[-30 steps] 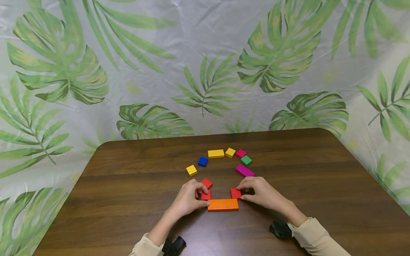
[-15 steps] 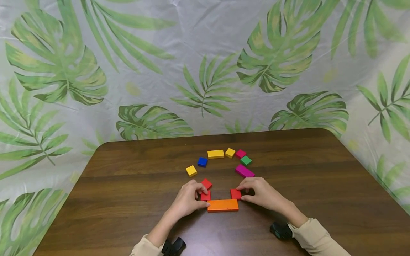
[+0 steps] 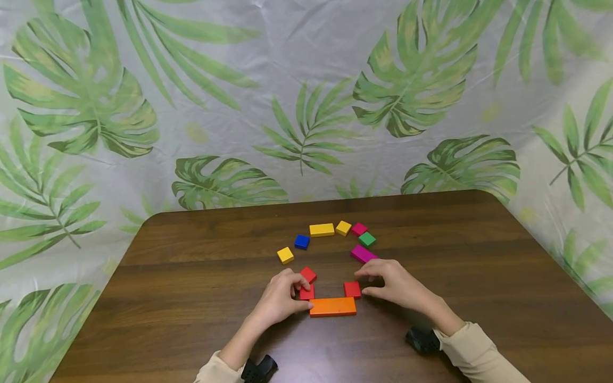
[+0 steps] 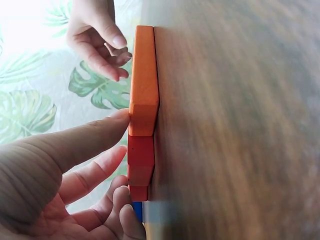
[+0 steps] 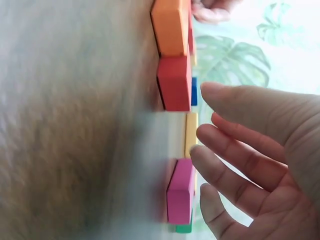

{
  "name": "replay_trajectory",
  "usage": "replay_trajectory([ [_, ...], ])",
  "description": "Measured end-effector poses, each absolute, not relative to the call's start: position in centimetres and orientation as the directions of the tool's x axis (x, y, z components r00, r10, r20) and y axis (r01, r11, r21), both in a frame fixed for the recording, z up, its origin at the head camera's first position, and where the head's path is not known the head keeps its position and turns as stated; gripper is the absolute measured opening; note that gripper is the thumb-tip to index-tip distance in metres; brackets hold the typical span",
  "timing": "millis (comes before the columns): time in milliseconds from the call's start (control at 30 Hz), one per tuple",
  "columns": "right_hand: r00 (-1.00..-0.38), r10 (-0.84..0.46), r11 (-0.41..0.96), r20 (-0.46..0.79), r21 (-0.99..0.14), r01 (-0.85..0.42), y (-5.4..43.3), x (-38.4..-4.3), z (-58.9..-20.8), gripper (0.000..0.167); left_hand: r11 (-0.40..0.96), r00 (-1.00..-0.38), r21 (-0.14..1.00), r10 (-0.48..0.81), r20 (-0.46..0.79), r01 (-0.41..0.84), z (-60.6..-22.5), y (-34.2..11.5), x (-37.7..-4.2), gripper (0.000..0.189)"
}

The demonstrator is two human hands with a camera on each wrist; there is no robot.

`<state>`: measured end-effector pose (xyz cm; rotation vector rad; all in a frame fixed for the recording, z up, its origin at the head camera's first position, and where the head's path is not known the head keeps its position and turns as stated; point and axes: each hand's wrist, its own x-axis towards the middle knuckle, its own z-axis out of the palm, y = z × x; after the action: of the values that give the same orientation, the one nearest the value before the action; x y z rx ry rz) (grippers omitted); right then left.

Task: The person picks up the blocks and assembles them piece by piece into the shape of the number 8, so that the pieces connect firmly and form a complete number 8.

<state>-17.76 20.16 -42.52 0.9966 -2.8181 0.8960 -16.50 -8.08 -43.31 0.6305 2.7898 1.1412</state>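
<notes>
In the head view, my left hand [image 3: 279, 296] rests at the left end of an orange rectangular block [image 3: 335, 307]. Its thumb touches that block's corner, and the fingertips lie on a small red block [image 3: 306, 293] behind it. Another red block [image 3: 308, 274] sits just beyond, turned at an angle. My right hand [image 3: 396, 283] hovers beside a third red block [image 3: 352, 289], which stands at the orange block's right end. In the right wrist view, a gap shows between its relaxed fingers and this red block [image 5: 175, 84].
Farther back, a loose arc is made of a yellow block [image 3: 285, 255], a blue block [image 3: 301, 242], a long yellow block [image 3: 321, 230], a yellow cube [image 3: 343, 228], a crimson block [image 3: 359, 229], a green block [image 3: 367, 239] and a magenta block [image 3: 364, 254]. Leaf-patterned cloth [image 3: 306, 106] hangs behind the table.
My right hand has let go of the right red block and moved slightly away to the right. The left hand and the blocks stay in place.
</notes>
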Motion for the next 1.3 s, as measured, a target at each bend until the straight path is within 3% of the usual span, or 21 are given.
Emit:
replay_trajectory([
  [333, -0.857, -0.394, 0.685, 0.333, -0.514, -0.515, 20.9, -20.0, -42.4, 0.02, 0.636, -0.915, 0.69, 0.392, 0.096, 0.346, -43.3, -8.0, -16.3, 0.026],
  [767, -0.932, -0.177, 0.754, 0.315, -0.566, -0.334, 22.4, -23.8, -43.8, 0.024, 0.633, -0.911, 0.692, 0.403, 0.087, 0.347, -43.4, -7.8, -16.4, 0.026],
  [1067, -0.951, -0.195, 0.76, 0.24, -0.576, -0.301, 22.4, -25.0, -43.9, 0.029, 0.633, -0.912, 0.694, 0.401, 0.085, 0.342, -43.2, -7.8, -16.5, 0.027],
  [1300, -0.937, -0.316, 0.746, 0.147, -0.573, -0.341, 22.7, -25.4, -43.7, 0.039, 0.635, -0.913, 0.691, 0.399, 0.089, 0.345, -43.3, -7.9, -16.5, 0.027],
])
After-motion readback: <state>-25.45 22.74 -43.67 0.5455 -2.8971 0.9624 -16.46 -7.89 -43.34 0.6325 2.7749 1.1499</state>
